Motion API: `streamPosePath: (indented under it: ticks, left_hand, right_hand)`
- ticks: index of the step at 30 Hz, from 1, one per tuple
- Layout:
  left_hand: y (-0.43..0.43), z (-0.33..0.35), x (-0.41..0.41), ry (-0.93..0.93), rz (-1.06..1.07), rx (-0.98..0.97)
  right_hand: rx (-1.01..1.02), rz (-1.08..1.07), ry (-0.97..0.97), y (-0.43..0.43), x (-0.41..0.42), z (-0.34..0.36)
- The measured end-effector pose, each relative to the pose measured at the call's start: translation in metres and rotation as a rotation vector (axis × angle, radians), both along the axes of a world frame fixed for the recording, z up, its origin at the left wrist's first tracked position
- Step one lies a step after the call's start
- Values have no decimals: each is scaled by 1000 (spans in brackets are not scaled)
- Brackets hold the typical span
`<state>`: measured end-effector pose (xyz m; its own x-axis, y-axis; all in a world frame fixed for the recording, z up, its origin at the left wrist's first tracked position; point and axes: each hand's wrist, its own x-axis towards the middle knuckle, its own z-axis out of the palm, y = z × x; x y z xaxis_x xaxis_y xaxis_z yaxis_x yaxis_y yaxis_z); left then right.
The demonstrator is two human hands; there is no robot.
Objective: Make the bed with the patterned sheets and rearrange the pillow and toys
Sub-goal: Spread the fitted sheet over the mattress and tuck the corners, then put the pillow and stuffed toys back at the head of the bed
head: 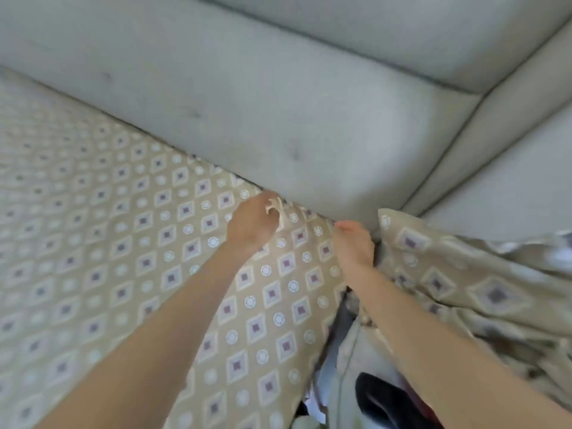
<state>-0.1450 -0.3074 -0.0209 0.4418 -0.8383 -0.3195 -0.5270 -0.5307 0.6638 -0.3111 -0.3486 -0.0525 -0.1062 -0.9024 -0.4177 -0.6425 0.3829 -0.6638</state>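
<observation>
The person is working at the head corner of the bed, where the patterned sheet [130, 230] is lying flat over the mattress and running up to the padded headboard [278, 97]; the left hand [252, 222] is sitting right at that seam, its fingers [268, 209] curled and pinching a small raised fold of the sheet, probably to draw the cloth taut toward the headboard so that it can be pushed into the gap; the right hand [354, 247] is lying just beside it at the corner, its fingers [343, 227] looking straight and pressed together, pointing down into the crack where headboard and side panel [510, 168] are meeting, which reads as tucking the edge in; blur is making the finger detail soft; to the right of that hand a loose part of the sheet [464, 292] is standing bunched and rumpled against the side panel, so this corner is looking unfinished; a dark object [380, 400] is showing low between bed and frame, too blurred to name; no pillow or toys are showing in the view, so that part of the job is seemingly waiting; the tuck will be wanting a firm downward push while the pinched fold is holding tension.
</observation>
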Motion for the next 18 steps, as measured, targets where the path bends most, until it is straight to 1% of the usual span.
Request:
streamPosePath:
  ticks: [3, 10, 13, 18]
  left_hand:
    - [28, 58, -3, 69, 67, -97]
    - [117, 181, -38, 50, 143, -271]
    - [172, 222, -66, 17, 172, -330]
    - [254, 273, -106, 31, 254, -360]
  right_hand:
    - [-56, 102, -34, 18, -5, 55]
    - [-205, 275, -221, 77, -39, 171]
    - [-248, 347, -282, 112, -61, 216]
    - [-281, 456, -339, 166, -90, 275]
